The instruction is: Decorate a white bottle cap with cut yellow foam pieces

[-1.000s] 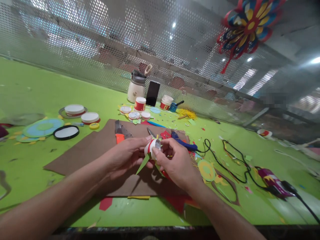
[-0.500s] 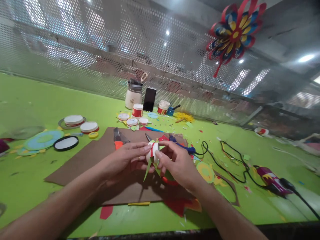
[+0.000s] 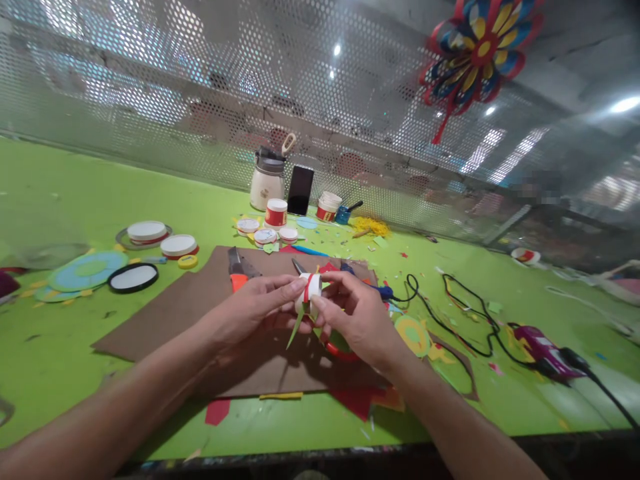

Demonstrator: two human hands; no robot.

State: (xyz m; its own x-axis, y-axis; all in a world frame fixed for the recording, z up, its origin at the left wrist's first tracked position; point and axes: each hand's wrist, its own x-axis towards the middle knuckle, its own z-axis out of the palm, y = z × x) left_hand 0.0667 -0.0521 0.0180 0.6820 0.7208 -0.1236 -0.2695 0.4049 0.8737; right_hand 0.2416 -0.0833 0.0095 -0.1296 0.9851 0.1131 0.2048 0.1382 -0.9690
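Note:
Both my hands meet over a brown cardboard sheet (image 3: 175, 313) on the green table. My left hand (image 3: 250, 313) and my right hand (image 3: 357, 317) pinch a small white cup-like roll with a red stripe (image 3: 311, 288) between their fingertips. Green pointed paper strips (image 3: 296, 328) hang down from it. A red ring (image 3: 337, 352) lies on the cardboard under my right hand.
A box cutter with orange grip (image 3: 236, 268), a blue-handled tool (image 3: 380, 291) with black cord (image 3: 465, 320), a purple glue gun (image 3: 543, 347), round lids (image 3: 147, 231), small jars (image 3: 276, 213), a phone (image 3: 302, 190), a white jug (image 3: 267, 180). A paper pinwheel (image 3: 477, 50) hangs on the perforated metal wall.
The roll has been turned in my fingers, so its side with the red stripe now faces me instead of its open end. The view shifted slightly.

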